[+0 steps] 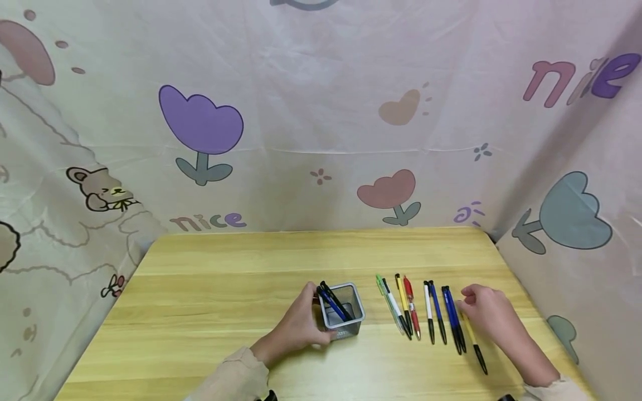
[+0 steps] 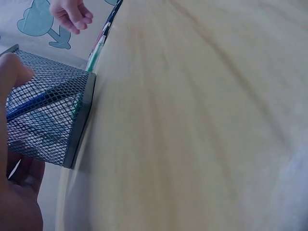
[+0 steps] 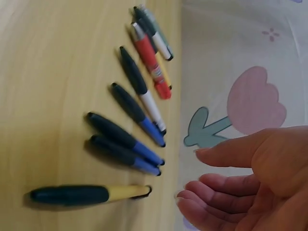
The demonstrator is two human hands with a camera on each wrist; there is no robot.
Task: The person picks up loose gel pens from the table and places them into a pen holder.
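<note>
Two pens (image 1: 332,304) lean in the cup (image 1: 350,332); the left hand (image 1: 300,322) grips it, apparently for steadiness. The right hand (image 1: 490,313), empty, hovers near a yellow pen (image 1: 473,338).

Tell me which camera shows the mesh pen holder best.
The head view: there the mesh pen holder shows its open top and the pens inside, though the left hand covers part. The left wrist view shows its mesh side close up, partly hidden; the right wrist view does not show it.
</note>
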